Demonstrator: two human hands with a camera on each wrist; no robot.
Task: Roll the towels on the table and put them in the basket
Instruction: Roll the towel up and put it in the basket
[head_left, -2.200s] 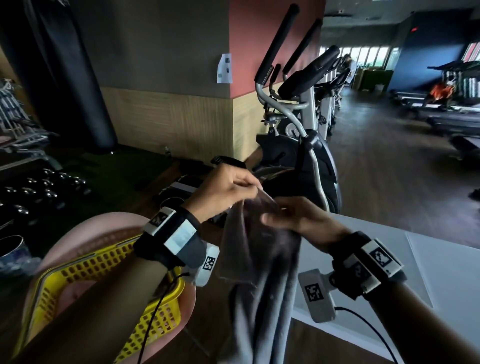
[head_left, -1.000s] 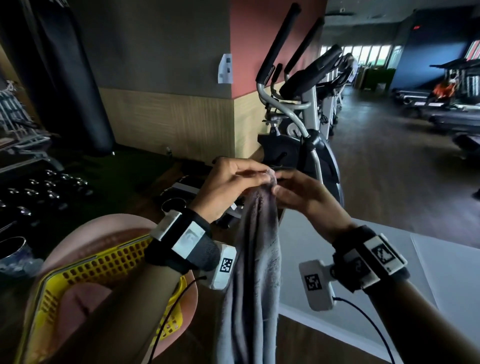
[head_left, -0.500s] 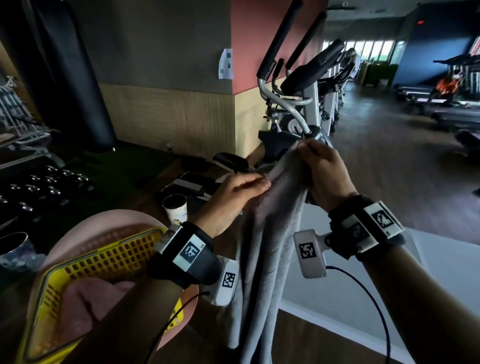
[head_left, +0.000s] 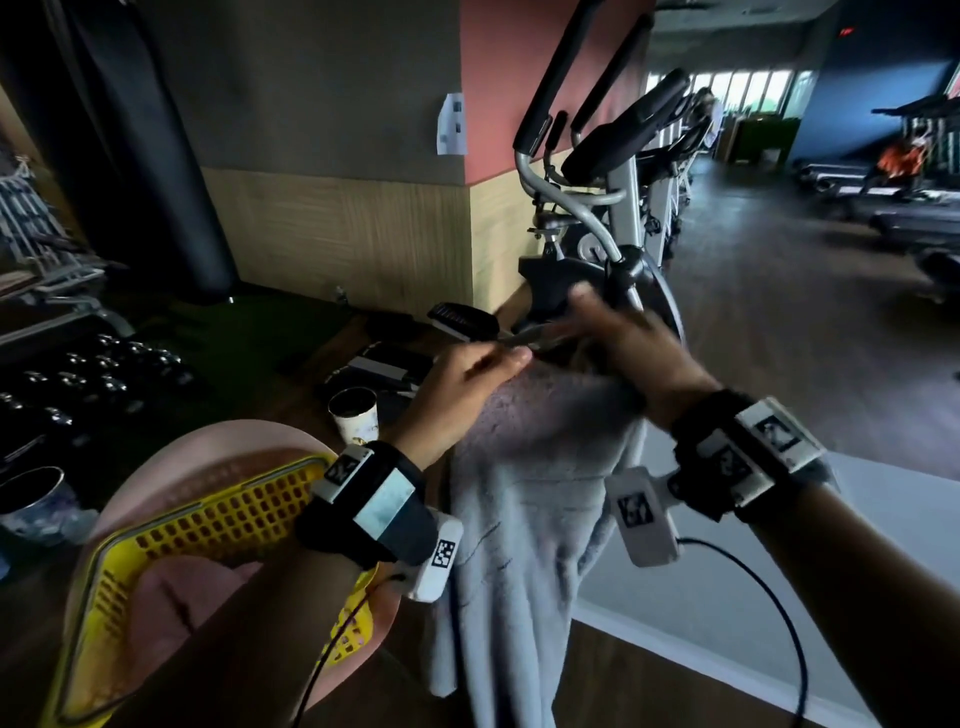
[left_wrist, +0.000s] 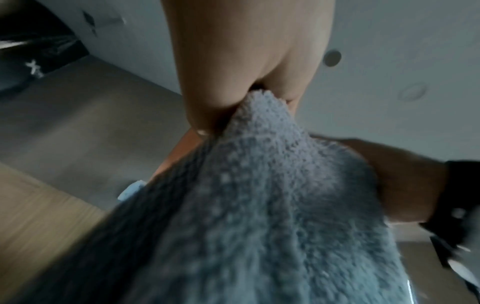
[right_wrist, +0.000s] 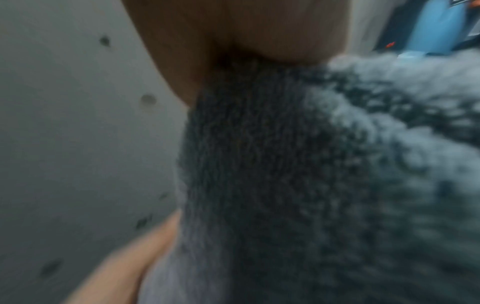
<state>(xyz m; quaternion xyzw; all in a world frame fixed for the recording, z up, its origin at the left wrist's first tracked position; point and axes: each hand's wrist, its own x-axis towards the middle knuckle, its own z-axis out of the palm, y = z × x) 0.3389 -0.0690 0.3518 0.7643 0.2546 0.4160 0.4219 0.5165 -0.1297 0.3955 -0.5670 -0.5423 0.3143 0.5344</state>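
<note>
The left hand pinched the top edge of a grey towel between thumb and fingers, as the left wrist view showed plainly. The right hand, blurred, gripped the same edge just to the right, the cloth bunched under it. The towel hung down from both hands in loose folds, clear of the white table at the near right. At the near left a yellow basket sat on a pink round seat, with something pink lying inside it. A paper cup stood on the floor beyond the basket, and an exercise machine rose behind the hands.
</note>
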